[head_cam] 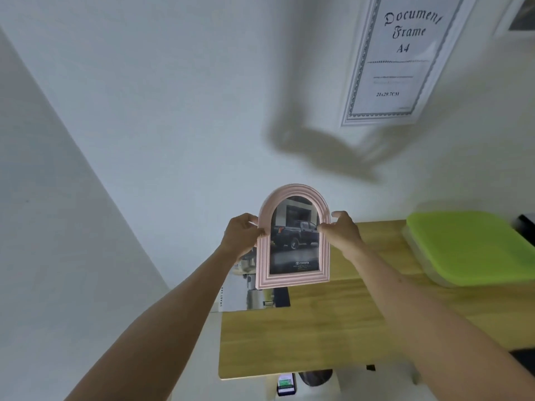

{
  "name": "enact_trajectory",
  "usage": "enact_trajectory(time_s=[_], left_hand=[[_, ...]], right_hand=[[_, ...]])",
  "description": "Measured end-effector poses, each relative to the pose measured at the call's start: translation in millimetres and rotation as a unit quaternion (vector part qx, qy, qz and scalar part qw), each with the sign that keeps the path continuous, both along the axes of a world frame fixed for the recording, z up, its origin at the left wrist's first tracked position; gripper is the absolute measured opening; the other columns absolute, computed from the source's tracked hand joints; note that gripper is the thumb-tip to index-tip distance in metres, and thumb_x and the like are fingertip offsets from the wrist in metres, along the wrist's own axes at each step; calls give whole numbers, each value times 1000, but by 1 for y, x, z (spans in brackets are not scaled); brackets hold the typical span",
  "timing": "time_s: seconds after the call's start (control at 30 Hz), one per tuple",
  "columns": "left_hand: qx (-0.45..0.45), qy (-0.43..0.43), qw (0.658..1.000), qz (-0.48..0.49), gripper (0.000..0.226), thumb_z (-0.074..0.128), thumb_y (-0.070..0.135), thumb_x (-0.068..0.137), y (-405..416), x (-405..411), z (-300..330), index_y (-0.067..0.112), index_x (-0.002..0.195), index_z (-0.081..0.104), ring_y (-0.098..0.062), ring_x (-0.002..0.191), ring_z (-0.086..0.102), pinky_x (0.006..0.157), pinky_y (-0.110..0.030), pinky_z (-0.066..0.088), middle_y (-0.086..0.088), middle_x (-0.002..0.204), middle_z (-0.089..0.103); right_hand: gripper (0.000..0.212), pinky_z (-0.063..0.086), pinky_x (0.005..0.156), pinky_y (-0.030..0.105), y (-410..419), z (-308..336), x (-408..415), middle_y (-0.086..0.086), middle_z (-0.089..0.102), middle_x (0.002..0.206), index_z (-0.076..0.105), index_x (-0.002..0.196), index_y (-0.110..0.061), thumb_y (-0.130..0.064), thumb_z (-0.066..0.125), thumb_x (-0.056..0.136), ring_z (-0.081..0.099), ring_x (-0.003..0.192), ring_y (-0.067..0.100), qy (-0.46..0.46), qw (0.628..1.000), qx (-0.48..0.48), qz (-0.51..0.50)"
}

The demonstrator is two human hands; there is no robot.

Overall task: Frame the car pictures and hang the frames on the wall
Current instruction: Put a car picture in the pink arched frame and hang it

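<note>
While both hands (241, 233) (343, 230) pinch its ribbed sides, the arched pink frame (292, 238) stands upright.

Arched frame (293, 238) between both hands, before the wall (173, 111), above the table (318, 328).

A pink arched frame (293, 237) stood upright in front of the white wall, gripped at both side edges. It held a car picture (295, 235) of a dark pickup truck. More car pictures (254, 296) lay flat on the wooden table's left end.
</note>
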State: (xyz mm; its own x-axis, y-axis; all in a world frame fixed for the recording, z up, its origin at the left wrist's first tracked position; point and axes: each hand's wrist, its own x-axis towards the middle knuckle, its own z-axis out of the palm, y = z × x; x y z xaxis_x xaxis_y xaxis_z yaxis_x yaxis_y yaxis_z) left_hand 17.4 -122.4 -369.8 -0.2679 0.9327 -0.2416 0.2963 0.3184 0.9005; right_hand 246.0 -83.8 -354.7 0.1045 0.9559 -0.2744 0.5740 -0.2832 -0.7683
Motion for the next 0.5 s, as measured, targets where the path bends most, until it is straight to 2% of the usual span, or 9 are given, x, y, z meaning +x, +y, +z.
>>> enact_trajectory(time_s=[0.07, 0.1, 0.17, 0.23, 0.27, 0.33, 0.37, 0.43, 0.5], left_hand=[[34, 41, 999, -11, 31, 82, 21, 75, -4, 7, -4, 14, 100, 66, -25, 85, 69, 79, -41, 59, -5, 91, 69], [56, 65, 996, -18, 30, 82, 22, 74, -6, 12, -5, 13, 99, 66, -21, 85, 68, 76, -35, 59, -3, 90, 69], [95, 109, 989, -31, 27, 79, 24, 75, -11, 26, -4, 14, 97, 66, -14, 83, 66, 72, -22, 53, 2, 88, 69], [118, 140, 982, -42, 19, 76, 24, 77, -13, 42, -4, 21, 92, 64, -9, 80, 65, 71, -24, 52, 9, 84, 68], [126, 154, 979, -48, 15, 73, 25, 78, -13, 50, -4, 25, 88, 62, -7, 79, 64, 72, -28, 54, 12, 82, 67], [137, 186, 971, -57, 10, 66, 28, 79, -12, 67, -5, 27, 83, 58, -7, 77, 63, 73, -35, 54, 14, 80, 65], [146, 206, 966, -62, 9, 64, 31, 80, -12, 75, -5, 27, 83, 56, -7, 75, 63, 72, -36, 54, 14, 80, 65], [164, 249, 951, -77, 12, 64, 32, 83, -8, 90, -7, 26, 85, 54, -8, 73, 63, 70, -37, 54, 13, 82, 65], [171, 278, 938, -113, 18, 67, 35, 85, -3, 102, -10, 24, 93, 55, -10, 77, 63, 74, -37, 53, 12, 91, 65]], right_hand=[[67, 46, 71, 29, 0, 0, -1, 12, 51, 135, 27, 150, -12, -30, 61, 95, 59, 90, 19, -16, 1000, 5, 19], [68, 45, 75, 28, 2, 1, -4, 11, 49, 139, 26, 150, -13, -35, 60, 95, 58, 95, 20, -12, 999, 16, 26], [63, 49, 73, 27, 6, 9, -12, 5, 55, 129, 34, 145, -18, -45, 59, 94, 61, 90, 16, 29, 998, 33, 36], [53, 60, 74, 34, 10, 18, -20, 1, 64, 117, 51, 131, -20, -52, 59, 90, 67, 90, 17, 86, 995, 43, 34], [42, 62, 74, 36, 10, 24, -23, 3, 67, 109, 59, 117, -20, -52, 60, 89, 69, 90, 18, 110, 992, 45, 33], [24, 63, 72, 37, 11, 31, -24, 8, 70, 96, 58, 87, -22, -44, 66, 88, 71, 86, 21, 145, 988, 46, 30], [23, 63, 70, 37, 13, 32, -22, 9, 69, 94, 55, 81, -22, -38, 70, 86, 71, 86, 22, 158, 986, 48, 25], [19, 63, 64, 36, 22, 28, -13, 12, 71, 97, 61, 91, -11, -22, 72, 82, 73, 84, 24, 176, 984, 38, 5], [24, 63, 63, 37, 34, 26, 0, 16, 72, 95, 66, 103, 2, -10, 65, 81, 74, 80, 27, 182, 983, 17, 2]])
